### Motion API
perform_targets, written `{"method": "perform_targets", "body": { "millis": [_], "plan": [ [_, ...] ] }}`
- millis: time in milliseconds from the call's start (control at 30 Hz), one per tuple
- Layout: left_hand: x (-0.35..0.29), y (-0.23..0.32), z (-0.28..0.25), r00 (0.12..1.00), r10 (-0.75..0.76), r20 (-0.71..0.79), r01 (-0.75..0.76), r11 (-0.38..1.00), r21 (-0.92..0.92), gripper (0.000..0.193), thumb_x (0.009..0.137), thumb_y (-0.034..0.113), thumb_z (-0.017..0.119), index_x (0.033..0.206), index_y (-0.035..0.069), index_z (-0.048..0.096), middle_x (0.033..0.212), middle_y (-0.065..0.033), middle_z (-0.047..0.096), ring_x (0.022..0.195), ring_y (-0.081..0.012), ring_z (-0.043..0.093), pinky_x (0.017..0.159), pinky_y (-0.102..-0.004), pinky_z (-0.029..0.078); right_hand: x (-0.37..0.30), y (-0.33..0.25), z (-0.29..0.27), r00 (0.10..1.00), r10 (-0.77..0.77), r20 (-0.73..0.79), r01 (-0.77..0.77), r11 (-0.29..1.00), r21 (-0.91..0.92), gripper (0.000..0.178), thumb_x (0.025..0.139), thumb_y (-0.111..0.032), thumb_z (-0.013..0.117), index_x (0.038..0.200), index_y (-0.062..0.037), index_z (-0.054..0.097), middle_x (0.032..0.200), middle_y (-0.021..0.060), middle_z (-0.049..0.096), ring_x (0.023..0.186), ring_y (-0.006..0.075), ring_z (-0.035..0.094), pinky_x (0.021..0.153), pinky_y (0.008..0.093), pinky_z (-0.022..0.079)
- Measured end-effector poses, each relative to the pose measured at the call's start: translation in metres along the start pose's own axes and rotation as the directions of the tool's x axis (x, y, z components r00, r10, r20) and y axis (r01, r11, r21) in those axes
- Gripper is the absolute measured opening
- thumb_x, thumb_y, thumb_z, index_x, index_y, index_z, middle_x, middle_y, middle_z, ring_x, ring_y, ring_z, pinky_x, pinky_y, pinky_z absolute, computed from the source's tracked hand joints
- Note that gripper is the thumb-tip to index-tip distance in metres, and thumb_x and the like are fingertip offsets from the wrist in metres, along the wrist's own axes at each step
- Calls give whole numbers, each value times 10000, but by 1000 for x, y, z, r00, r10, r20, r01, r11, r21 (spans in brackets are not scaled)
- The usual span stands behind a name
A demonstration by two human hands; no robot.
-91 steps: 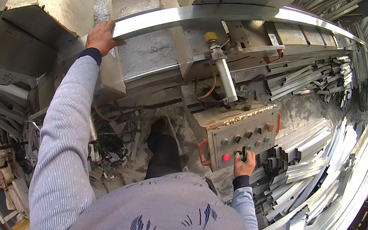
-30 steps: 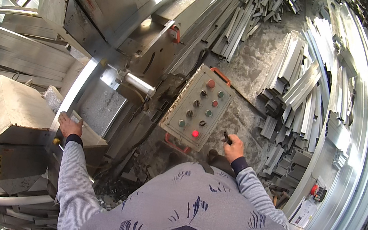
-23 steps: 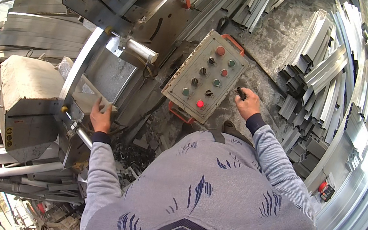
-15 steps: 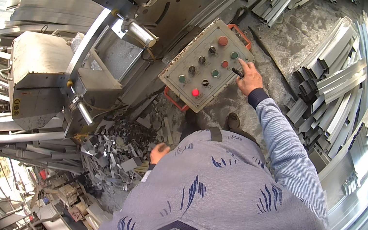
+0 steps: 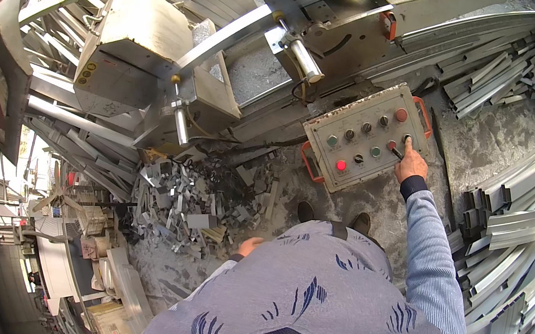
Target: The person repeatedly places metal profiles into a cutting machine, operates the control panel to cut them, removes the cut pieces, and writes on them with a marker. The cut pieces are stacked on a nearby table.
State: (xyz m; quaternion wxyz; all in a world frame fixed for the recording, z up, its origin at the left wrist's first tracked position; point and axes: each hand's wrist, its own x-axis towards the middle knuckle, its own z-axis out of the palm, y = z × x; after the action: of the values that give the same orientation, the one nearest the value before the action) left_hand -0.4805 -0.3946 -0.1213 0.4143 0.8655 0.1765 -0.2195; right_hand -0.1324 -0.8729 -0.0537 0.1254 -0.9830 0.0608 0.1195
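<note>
My right hand [image 5: 413, 167] reaches over a grey control box [image 5: 363, 142] with red, green and black buttons and knobs. Its index finger is stretched out and touches a button at the box's right side, which the fingertip mostly covers. A thin black pen-like stick [image 5: 396, 152] juts from between the other, curled fingers. Near the front left corner of the panel a red button [image 5: 341, 166] glows. My left hand [image 5: 250, 245] hangs low beside my waist, partly hidden by my body; its fingers are too small and covered to make out.
Left of the box stands a cutting machine with a beige housing [image 5: 142, 23] and a metal cylinder [image 5: 305, 60]. A heap of metal offcuts [image 5: 179, 201] lies on the floor left of me. Stacked metal profiles [image 5: 524, 212] lie to the right, with more [image 5: 505, 76] at the far right.
The view has turned, so the box and machine sit farther right and are rotated. My right index finger has come down onto a button. My left hand stays low at my side.
</note>
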Motion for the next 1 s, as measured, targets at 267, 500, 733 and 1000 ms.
{"method": "perform_targets", "body": {
  "millis": [267,500,733,1000],
  "plan": [
    [71,42,-3,982,-179,66,187,971,-147,603,872,430,739,1302,22,627,1260,-184,671,1169,-290,645,990,-406,497,2,-15,-8,993,103,51,-103,995,-5,738,810,-149,640,1505,-91,397,1024,221,710,979,364,698,873,448,555],
    [72,-81,-20,980,-132,148,126,991,52,613,856,461,737,1281,28,645,1228,-186,686,1160,-297,651,989,-383,500,5,-17,-1,991,129,21,-129,992,-14,777,790,-149,658,1514,-92,383,1068,235,701,991,379,692,888,451,555],
    [57,-83,-56,953,-267,144,243,956,164,610,842,477,731,1236,15,669,1200,-187,698,1143,-288,661,1004,-396,495,13,-12,7,994,108,17,-107,993,-51,808,782,-174,702,1513,-75,374,1051,212,712,987,362,697,876,442,557],
    [74,7,-36,970,-227,89,229,973,-23,586,852,462,747,1253,43,665,1237,-139,690,1168,-257,652,989,-377,511,20,-11,8,995,98,14,-97,993,-62,787,759,-152,691,1487,-50,408,1027,238,708,974,388,691,867,463,555]
  ]
}}
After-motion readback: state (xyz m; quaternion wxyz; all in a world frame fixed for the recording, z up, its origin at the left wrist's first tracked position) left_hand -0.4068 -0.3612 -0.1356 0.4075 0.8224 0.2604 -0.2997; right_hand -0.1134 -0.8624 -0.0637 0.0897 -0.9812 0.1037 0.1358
